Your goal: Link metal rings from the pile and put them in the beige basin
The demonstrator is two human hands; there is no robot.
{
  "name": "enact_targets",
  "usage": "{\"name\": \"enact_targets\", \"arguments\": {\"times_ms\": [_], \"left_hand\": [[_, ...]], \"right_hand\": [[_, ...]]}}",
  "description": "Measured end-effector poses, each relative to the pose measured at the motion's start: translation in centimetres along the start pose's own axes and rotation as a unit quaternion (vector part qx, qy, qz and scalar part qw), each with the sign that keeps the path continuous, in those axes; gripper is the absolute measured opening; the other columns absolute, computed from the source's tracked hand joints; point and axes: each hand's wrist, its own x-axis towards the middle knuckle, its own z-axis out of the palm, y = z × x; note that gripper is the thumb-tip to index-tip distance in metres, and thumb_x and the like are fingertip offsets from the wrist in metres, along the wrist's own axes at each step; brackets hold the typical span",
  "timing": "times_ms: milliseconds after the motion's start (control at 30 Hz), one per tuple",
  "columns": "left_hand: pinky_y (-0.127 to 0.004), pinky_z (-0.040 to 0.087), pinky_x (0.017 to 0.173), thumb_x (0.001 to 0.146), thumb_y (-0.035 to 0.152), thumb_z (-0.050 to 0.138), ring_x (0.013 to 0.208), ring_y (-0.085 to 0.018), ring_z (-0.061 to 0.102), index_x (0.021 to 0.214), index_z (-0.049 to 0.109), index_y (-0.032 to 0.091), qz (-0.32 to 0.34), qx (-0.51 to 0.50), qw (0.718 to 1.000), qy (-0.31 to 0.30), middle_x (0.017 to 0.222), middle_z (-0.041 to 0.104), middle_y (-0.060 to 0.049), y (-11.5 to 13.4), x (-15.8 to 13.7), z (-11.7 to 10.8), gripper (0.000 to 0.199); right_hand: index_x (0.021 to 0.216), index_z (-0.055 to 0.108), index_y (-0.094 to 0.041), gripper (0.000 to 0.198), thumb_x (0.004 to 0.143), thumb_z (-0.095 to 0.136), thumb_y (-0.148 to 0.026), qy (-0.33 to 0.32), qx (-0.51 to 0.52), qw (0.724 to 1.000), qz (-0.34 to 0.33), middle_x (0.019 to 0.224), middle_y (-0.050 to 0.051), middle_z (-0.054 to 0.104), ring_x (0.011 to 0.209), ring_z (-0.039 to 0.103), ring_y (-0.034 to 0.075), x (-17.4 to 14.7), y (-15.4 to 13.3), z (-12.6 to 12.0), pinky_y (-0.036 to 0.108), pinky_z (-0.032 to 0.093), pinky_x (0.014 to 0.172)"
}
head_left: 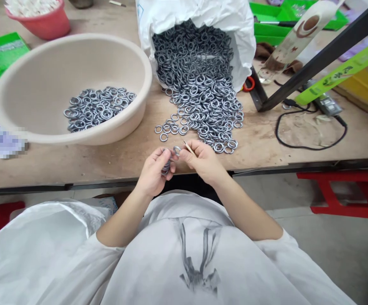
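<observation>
My left hand (156,169) is closed round a small stack of metal rings (166,166) near the table's front edge. Beside it, my right hand (203,159) grips a thin, pale pointed stick (189,148). Its thumb and fingertips also pinch a single metal ring (176,150) between the two hands. Just beyond lies a heap of loose metal rings (214,112), spilling from a white sack (245,38) lying on its side. To the left, a large beige basin (44,76) holds a smaller pile of rings (101,108).
A black metal bar (314,59) slants over the table's right side, beside a black cable (277,131) and red-handled scissors (249,84). Green trays (4,51) and a red bowl (48,23) stand behind. Red stools (326,203) and a white bag (34,245) are below.
</observation>
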Motion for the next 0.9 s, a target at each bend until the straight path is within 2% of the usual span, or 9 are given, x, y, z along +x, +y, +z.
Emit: {"name": "enact_targets", "arguments": {"times_ms": [100,167,267,367,500,600,700,767,900], "left_hand": [[-0.016,0.033,0.035,0.071,0.054,0.080,0.047,-0.006,0.046,0.083,0.056,0.019,0.019,0.026,0.999,-0.017,0.062,0.052,0.006,-1.1,0.0,0.9,0.045],[-0.015,0.032,0.035,0.071,0.054,0.080,0.045,-0.006,0.043,0.080,0.054,0.019,0.033,0.034,0.999,-0.017,0.058,0.048,0.007,-1.5,-0.1,1.2,0.044],[-0.014,0.027,0.035,0.071,0.053,0.080,0.042,-0.004,0.039,0.078,0.054,0.019,0.036,0.031,0.999,-0.026,0.055,0.046,0.007,-1.6,-0.3,1.3,0.044],[-0.015,0.023,0.034,0.070,0.054,0.081,0.040,-0.003,0.037,0.079,0.056,0.018,0.009,0.015,0.999,-0.039,0.056,0.046,0.007,-1.5,-0.6,1.5,0.045],[-0.015,0.022,0.035,0.070,0.055,0.081,0.039,-0.003,0.037,0.080,0.056,0.017,-0.037,-0.005,0.998,-0.056,0.057,0.045,0.007,-1.5,-0.8,2.0,0.047],[-0.015,0.024,0.036,0.071,0.058,0.079,0.039,-0.004,0.037,0.078,0.055,0.017,-0.056,-0.010,0.995,-0.083,0.056,0.046,0.006,-1.7,-0.8,2.1,0.048],[-0.016,0.024,0.037,0.069,0.058,0.080,0.040,-0.004,0.038,0.075,0.056,0.016,-0.054,-0.003,0.993,-0.103,0.055,0.046,0.005,-1.8,-0.7,2.0,0.048],[-0.016,0.024,0.037,0.070,0.060,0.078,0.041,-0.004,0.038,0.069,0.056,0.015,-0.048,0.004,0.992,-0.115,0.056,0.047,0.003,-1.8,-0.7,2.0,0.050],[-0.019,0.023,0.037,0.076,0.064,0.070,0.041,-0.005,0.038,0.061,0.054,0.014,-0.029,0.008,0.991,-0.133,0.055,0.046,0.002,-1.6,-0.8,2.2,0.055]], "right_hand": [[0.077,0.051,-0.022,0.043,0.077,0.073,-0.059,0.010,0.107,0.994,0.035,0.057,-0.008,0.049,0.046,0.043,0.007,-1.7,0.0,1.0,0.022,0.036,0.046],[0.076,0.050,-0.022,0.046,0.073,0.077,-0.060,0.026,0.128,0.991,0.035,0.060,-0.007,0.052,0.049,0.047,0.008,-2.1,0.0,1.3,0.022,0.041,0.047],[0.087,0.057,-0.024,0.048,0.068,0.081,-0.060,0.035,0.136,0.990,0.014,0.076,-0.003,0.062,0.062,0.059,0.012,-2.4,0.0,1.4,0.026,0.052,0.057],[0.098,0.062,-0.025,0.048,0.069,0.080,-0.059,0.039,0.121,0.992,-0.014,0.087,0.000,0.066,0.074,0.063,0.015,-2.6,0.4,1.3,0.031,0.056,0.066],[0.099,0.065,-0.023,0.041,0.075,0.078,-0.055,0.084,0.054,0.993,-0.063,0.092,0.002,0.067,0.081,0.064,0.016,-3.2,1.4,1.2,0.032,0.055,0.075],[0.099,0.065,-0.023,0.039,0.078,0.074,-0.054,0.104,0.023,0.992,-0.064,0.089,0.003,0.066,0.079,0.063,0.016,-3.4,1.7,1.2,0.030,0.054,0.070],[0.093,0.063,-0.022,0.043,0.077,0.072,-0.061,0.071,0.053,0.995,-0.034,0.075,-0.001,0.061,0.062,0.057,0.013,-3.0,1.3,0.8,0.027,0.049,0.057],[0.085,0.059,-0.022,0.046,0.077,0.069,-0.066,0.070,0.056,0.996,-0.029,0.069,-0.003,0.056,0.057,0.052,0.011,-2.5,0.8,0.3,0.025,0.046,0.055],[0.079,0.057,-0.020,0.049,0.085,0.058,-0.069,0.073,-0.037,0.993,-0.091,0.068,-0.003,0.055,0.061,0.049,0.011,-2.6,0.0,-0.9,0.025,0.040,0.059]]}}
